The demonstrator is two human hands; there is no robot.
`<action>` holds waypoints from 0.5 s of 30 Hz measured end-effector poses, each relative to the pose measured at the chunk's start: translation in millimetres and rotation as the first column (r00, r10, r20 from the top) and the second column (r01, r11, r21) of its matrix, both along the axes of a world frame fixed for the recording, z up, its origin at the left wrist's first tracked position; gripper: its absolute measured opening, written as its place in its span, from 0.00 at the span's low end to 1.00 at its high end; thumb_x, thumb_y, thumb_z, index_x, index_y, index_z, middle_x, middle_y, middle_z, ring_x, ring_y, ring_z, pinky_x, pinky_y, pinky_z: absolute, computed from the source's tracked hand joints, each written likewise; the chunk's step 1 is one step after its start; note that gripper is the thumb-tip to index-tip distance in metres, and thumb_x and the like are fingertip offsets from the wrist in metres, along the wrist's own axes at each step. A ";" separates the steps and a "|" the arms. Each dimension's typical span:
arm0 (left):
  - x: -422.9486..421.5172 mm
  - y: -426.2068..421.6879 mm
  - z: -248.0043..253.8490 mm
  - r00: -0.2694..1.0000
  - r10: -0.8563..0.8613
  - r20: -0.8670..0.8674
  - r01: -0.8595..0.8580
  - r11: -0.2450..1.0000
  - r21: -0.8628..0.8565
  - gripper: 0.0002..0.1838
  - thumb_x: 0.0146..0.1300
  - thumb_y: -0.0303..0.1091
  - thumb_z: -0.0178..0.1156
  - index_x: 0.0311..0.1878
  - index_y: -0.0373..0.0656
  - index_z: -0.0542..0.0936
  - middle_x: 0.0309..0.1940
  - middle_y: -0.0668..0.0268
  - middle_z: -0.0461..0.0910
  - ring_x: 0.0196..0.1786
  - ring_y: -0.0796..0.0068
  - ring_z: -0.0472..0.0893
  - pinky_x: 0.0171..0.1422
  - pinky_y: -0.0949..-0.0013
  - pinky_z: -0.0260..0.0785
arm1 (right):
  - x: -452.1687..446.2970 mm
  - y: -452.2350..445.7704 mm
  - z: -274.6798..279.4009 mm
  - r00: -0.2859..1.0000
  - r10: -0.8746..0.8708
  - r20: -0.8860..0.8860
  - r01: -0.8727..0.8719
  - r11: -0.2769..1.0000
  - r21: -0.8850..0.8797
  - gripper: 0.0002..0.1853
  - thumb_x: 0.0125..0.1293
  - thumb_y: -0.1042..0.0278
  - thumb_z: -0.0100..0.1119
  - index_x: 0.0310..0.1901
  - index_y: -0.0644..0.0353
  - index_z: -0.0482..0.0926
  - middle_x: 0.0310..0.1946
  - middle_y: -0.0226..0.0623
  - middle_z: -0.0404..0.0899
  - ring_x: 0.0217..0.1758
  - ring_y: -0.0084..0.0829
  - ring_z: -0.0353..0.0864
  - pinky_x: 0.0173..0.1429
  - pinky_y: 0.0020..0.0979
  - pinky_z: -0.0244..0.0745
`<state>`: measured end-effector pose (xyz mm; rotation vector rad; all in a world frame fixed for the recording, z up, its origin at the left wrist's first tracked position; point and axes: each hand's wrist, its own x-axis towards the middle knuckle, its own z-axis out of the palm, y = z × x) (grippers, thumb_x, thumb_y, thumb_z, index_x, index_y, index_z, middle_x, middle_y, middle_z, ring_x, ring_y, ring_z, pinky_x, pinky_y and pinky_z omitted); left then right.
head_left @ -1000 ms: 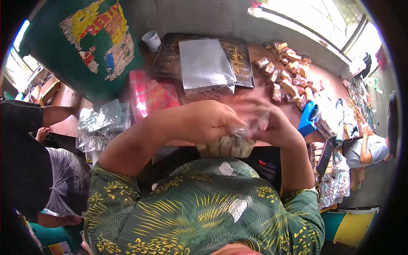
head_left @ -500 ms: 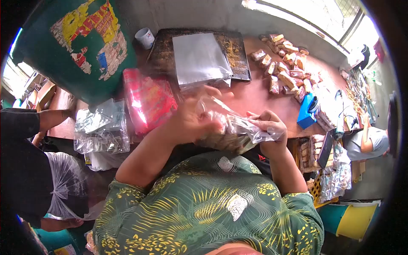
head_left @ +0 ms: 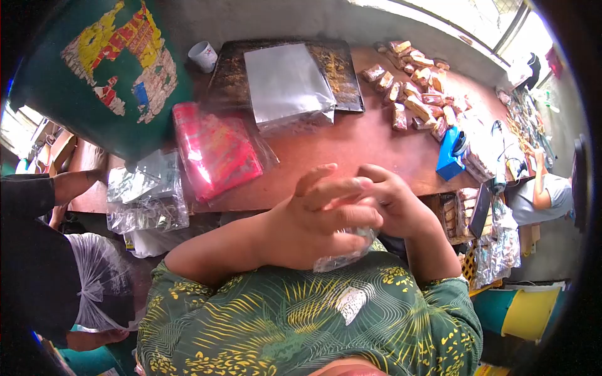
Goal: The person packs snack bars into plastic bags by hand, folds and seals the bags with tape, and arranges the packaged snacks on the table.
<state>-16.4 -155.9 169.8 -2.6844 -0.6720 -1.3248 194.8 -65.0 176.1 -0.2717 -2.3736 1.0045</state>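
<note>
My left hand [head_left: 323,219], its fingers bent, is closed round a clear plastic bag [head_left: 343,255] whose lower part shows beneath the palm, near the green patterned shirt. Facing it, my right hand [head_left: 398,203] has curled fingers that meet the left fingertips; what lies between them is hidden. Beyond the hands are a red plastic-wrapped pack [head_left: 216,150] and a stack of clear flat bags [head_left: 285,81] on a dark tray [head_left: 348,75].
Small wrapped packs [head_left: 417,97] lie at the table's [head_left: 307,156] back right, beside a blue tape dispenser [head_left: 449,156]. A white cup [head_left: 202,56] and big green container [head_left: 119,81] stand back left. People are at left [head_left: 31,250] and far right [head_left: 542,197].
Half a second ago the bag was stretched between my hands above the table edge. Now my hands are together, and the bag is lower and mostly covered by my left hand.
</note>
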 end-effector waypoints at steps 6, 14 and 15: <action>-12.7 -3.4 -12.5 0.979 -0.010 0.202 0.137 0.767 -0.627 0.09 0.59 0.30 0.75 0.43 0.48 0.87 0.58 0.61 0.79 0.39 0.68 0.85 0.42 0.62 0.78 | -11.1 -28.0 3.4 0.941 -0.339 0.026 0.339 0.931 -0.138 0.18 0.62 0.77 0.68 0.54 0.60 0.84 0.40 0.44 0.81 0.39 0.49 0.83 0.46 0.41 0.82; -18.4 -5.1 -19.0 0.922 0.213 0.323 0.010 0.822 -0.570 0.12 0.56 0.17 0.74 0.43 0.39 0.87 0.43 0.64 0.74 0.40 0.75 0.79 0.43 0.71 0.73 | -11.7 -24.6 29.3 0.989 -0.107 0.104 0.116 0.990 -0.082 0.20 0.55 0.77 0.68 0.53 0.63 0.84 0.35 0.47 0.82 0.39 0.51 0.83 0.44 0.44 0.80; -17.0 -7.4 -13.0 0.918 0.247 0.312 0.001 0.782 -0.624 0.12 0.57 0.16 0.74 0.43 0.39 0.87 0.42 0.64 0.74 0.42 0.75 0.79 0.44 0.71 0.73 | -13.9 -21.9 25.3 0.988 -0.079 0.130 0.085 0.995 -0.045 0.19 0.55 0.77 0.68 0.51 0.63 0.85 0.34 0.47 0.81 0.38 0.50 0.83 0.44 0.44 0.79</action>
